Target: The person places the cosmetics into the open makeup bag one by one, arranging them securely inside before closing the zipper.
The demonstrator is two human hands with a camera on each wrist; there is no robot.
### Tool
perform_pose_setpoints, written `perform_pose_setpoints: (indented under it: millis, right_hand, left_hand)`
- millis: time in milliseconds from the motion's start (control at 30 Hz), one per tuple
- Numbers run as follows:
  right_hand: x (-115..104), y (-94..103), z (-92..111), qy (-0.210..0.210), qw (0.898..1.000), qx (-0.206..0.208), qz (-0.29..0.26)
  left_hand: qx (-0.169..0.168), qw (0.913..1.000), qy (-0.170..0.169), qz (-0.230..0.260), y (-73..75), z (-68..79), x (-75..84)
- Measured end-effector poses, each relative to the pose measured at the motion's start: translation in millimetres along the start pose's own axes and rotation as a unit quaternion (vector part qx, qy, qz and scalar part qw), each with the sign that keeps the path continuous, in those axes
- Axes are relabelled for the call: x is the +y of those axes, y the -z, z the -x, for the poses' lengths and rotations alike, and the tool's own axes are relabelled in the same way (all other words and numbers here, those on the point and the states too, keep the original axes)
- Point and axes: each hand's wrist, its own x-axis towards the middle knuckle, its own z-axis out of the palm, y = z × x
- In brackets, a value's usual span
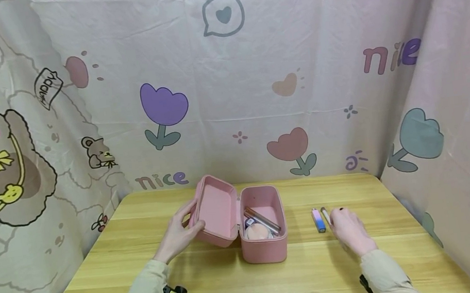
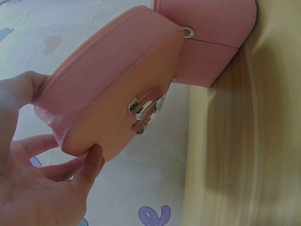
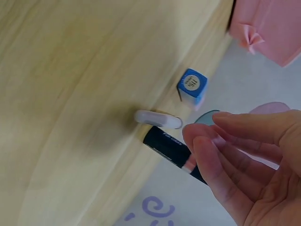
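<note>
A pink cosmetic case [image 1: 265, 251] stands on the table with its lid [image 1: 217, 206] tipped back to the left. My left hand [image 1: 179, 234] grips the lid's outer end, thumb at the zipped rim and fingers beneath. Inside the case lie a round powder compact [image 1: 257, 231] and metallic brown tubes [image 1: 266, 219]. To the right, my right hand [image 1: 351, 231] hovers with bent fingers and a gap between thumb and forefinger. Close by its fingertips are a black tube [image 3: 165, 147] and a slim whitish tube [image 3: 157, 119]. A pink-to-blue lipstick tube [image 1: 318, 221] stands just left of them.
The case rests on a light wooden table [image 1: 169, 291]. A printed curtain [image 1: 228, 93] hangs behind the table's far edge and along both sides. In the left wrist view, a metal clasp [image 2: 146, 113] juts from the lid's top.
</note>
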Motion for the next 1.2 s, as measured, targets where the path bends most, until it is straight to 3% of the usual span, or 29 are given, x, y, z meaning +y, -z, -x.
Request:
perform_pose_setpoints:
  millis: [600, 1200]
  right_hand:
    - [3, -15.5, -6, 0.000, 1.000, -0.025, 0.006]
    - [9, -22.7, -9, -0.002, 1.000, -0.024, 0.013]
  left_hand:
    - [0.000, 1.0000, -0.004, 0.002, 0.2, 0.0, -1.2]
    - [-0.002, 1.0000, 0.002, 0.002, 0.5, 0.2, 0.5]
